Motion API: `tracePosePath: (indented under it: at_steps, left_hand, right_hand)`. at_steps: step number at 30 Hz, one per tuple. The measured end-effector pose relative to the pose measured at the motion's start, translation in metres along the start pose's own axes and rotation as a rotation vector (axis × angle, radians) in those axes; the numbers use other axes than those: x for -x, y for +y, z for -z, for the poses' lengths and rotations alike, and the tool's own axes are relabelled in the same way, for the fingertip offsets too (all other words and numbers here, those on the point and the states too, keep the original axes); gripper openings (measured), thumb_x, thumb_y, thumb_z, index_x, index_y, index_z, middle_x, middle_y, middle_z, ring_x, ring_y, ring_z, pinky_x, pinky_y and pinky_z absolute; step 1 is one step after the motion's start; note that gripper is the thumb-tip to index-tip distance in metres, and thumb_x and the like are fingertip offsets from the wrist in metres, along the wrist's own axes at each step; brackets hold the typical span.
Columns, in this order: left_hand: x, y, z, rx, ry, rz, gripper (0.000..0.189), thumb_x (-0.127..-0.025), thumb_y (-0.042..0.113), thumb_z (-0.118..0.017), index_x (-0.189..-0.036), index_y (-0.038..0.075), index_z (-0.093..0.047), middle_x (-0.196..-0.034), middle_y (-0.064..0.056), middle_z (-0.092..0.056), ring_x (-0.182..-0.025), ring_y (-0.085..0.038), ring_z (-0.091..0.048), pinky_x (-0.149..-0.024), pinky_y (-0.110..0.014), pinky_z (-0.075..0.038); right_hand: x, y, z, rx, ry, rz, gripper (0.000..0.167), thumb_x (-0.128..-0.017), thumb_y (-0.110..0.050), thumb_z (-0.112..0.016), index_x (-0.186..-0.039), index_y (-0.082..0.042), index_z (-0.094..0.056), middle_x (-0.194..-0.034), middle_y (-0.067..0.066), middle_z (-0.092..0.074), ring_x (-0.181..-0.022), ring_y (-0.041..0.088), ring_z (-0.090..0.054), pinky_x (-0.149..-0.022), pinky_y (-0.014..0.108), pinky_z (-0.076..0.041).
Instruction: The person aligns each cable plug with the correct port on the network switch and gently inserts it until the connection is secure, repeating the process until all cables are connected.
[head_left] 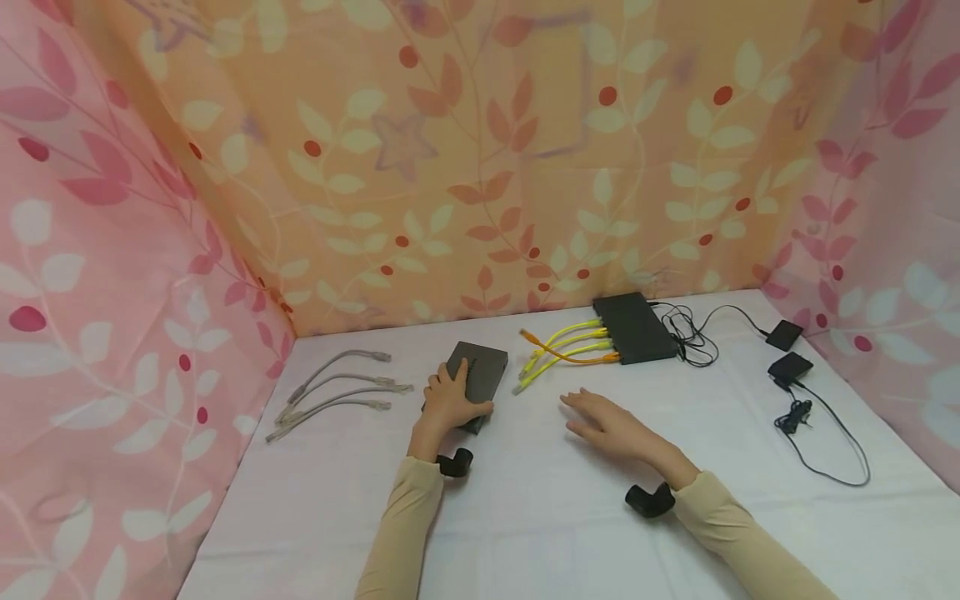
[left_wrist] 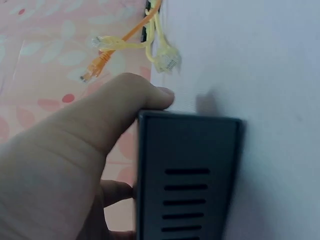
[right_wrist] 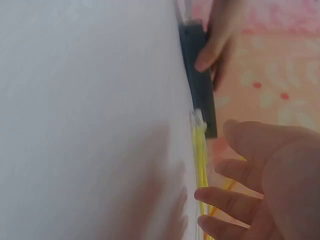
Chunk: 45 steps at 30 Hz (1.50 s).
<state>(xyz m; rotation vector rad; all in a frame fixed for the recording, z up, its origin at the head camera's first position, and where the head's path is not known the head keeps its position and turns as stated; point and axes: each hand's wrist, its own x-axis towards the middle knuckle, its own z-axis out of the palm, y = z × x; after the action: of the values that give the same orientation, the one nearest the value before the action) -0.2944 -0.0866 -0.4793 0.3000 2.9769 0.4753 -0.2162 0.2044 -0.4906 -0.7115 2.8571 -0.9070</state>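
My left hand (head_left: 447, 406) grips a flat dark grey network switch (head_left: 489, 367), thumb on its right edge and fingers reaching over its left side. Vent slots show on the narrow side of this switch in the left wrist view, where the thumb (left_wrist: 155, 96) lies along one edge. To the right, my right hand (head_left: 611, 427) hovers over the white table with relaxed, slightly spread fingers, holding nothing. Behind it sits a black network switch (head_left: 637, 327) with several yellow network cables (head_left: 562, 340) and one orange network cable (head_left: 581, 361) plugged into its left side.
Several grey network cables (head_left: 330, 403) lie on the left of the white table (head_left: 525, 517). At the right are a black power adapter (head_left: 784, 335), wired to the black switch, and a second power adapter (head_left: 790, 367) with its cord. Patterned cloth walls (head_left: 465, 250) enclose the table.
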Motion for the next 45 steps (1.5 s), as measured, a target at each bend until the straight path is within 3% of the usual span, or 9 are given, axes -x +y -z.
tracePosePath:
  at_steps: [15,27,33,37,45]
  left_hand:
    - [-0.001,-0.01,-0.003,-0.034,0.0,-0.06,0.098,-0.074,0.061,-0.063,-0.149,0.015,-0.02,-0.144,-0.028,-0.02,-0.125,-0.045,-0.029,-0.097,-0.056,-0.03]
    - [0.008,-0.017,0.005,0.032,-0.056,-0.141,0.097,-0.073,0.055,-0.069,-0.148,0.016,-0.021,-0.147,-0.025,-0.017,-0.127,-0.043,-0.027,-0.099,-0.055,-0.029]
    - [0.013,-0.02,0.007,0.058,-0.041,-0.199,0.098,-0.071,0.059,-0.069,-0.148,0.018,-0.025,-0.145,-0.026,-0.021,-0.125,-0.045,-0.029,-0.098,-0.058,-0.029]
    - [0.013,-0.022,0.006,0.052,-0.048,-0.221,0.096,-0.071,0.056,-0.07,-0.147,0.018,-0.026,-0.146,-0.025,-0.021,-0.125,-0.045,-0.03,-0.098,-0.058,-0.029]
    - [0.01,-0.024,0.006,0.049,-0.072,-0.238,0.095,-0.071,0.053,-0.072,-0.147,0.02,-0.026,-0.148,-0.022,-0.019,-0.127,-0.043,-0.029,-0.098,-0.057,-0.03]
  right_hand:
    - [0.033,0.054,0.054,0.057,0.18,-0.197,0.047,-0.095,-0.029,-0.052,-0.135,-0.005,-0.045,-0.137,0.028,-0.041,-0.128,0.048,-0.03,-0.099,0.063,-0.025]
    - [0.064,0.081,0.091,0.185,0.293,-0.255,0.045,-0.094,-0.025,-0.053,-0.129,0.003,-0.048,-0.131,0.036,-0.04,-0.121,0.054,-0.034,-0.092,0.067,-0.028]
    - [0.079,0.096,0.104,0.241,0.384,-0.282,0.043,-0.092,-0.023,-0.054,-0.123,0.007,-0.051,-0.124,0.035,-0.047,-0.115,0.053,-0.038,-0.089,0.066,-0.03]
    - [0.089,0.108,0.114,0.252,0.414,-0.351,0.044,-0.093,-0.023,-0.052,-0.122,0.01,-0.05,-0.122,0.035,-0.046,-0.112,0.053,-0.04,-0.087,0.066,-0.031]
    - [0.104,0.139,0.124,0.326,0.394,-0.533,0.045,-0.091,-0.02,-0.052,-0.119,0.014,-0.048,-0.115,0.039,-0.043,-0.104,0.057,-0.039,-0.081,0.068,-0.034]
